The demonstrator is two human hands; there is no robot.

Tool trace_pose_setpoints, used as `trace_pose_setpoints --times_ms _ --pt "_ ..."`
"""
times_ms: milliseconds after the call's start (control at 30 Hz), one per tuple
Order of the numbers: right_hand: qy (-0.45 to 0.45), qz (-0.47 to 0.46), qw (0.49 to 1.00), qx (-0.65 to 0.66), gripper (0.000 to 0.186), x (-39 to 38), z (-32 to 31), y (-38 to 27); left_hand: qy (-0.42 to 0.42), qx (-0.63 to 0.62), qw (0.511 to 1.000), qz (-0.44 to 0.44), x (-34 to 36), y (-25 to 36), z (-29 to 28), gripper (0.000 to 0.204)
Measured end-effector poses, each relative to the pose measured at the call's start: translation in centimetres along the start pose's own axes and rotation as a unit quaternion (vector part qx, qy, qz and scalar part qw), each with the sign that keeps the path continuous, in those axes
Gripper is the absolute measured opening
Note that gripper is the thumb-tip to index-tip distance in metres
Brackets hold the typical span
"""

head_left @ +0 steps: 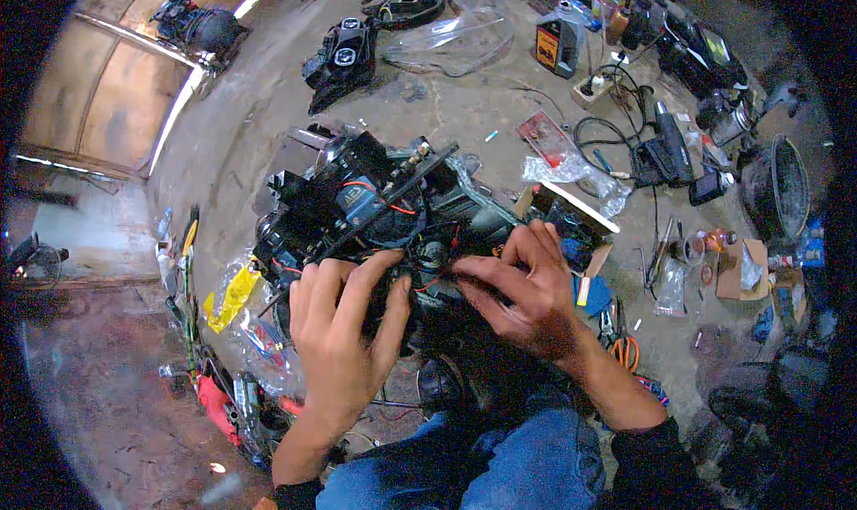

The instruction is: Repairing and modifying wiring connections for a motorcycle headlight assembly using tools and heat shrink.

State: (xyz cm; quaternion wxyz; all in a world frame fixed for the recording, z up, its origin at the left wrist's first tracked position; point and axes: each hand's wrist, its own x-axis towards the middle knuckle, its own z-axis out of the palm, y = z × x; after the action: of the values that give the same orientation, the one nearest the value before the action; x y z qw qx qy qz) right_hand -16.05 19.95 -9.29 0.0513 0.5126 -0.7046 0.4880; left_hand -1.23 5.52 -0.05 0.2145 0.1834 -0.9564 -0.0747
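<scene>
In front of me is a dark mechanical assembly (357,202) with black housings, a long bar and red and black wires, its exact kind unclear. My left hand (344,318) reaches to its near side, thumb and forefinger closing near a wire cluster (433,256). Whatever lies between those fingertips is too small and dark to name. From the other side, my right hand (522,287) bends its fingers in a pinch at the same wires. Its fingertips partly hide what they grip. Below both hands are my knees in blue jeans (527,461).
A heat gun (665,149) and power strip (594,86) lie to the right, with a black tub (775,189) beyond. Farther off stand a grey bottle (560,39) and a black part (341,59). Yellow plastic (234,296) and tools lie at left.
</scene>
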Motion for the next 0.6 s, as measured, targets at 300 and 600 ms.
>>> trace_pose_setpoints --times_ms 300,600 --pt "0.004 0.069 0.996 0.060 0.020 1.7 0.5 -0.2 0.026 -0.046 0.998 -0.038 0.6 0.4 1.7 0.019" --pt "0.005 0.155 0.985 0.073 0.025 1.8 0.2 -1.3 -0.036 -0.105 0.992 -0.056 0.9 -0.1 1.5 0.017"
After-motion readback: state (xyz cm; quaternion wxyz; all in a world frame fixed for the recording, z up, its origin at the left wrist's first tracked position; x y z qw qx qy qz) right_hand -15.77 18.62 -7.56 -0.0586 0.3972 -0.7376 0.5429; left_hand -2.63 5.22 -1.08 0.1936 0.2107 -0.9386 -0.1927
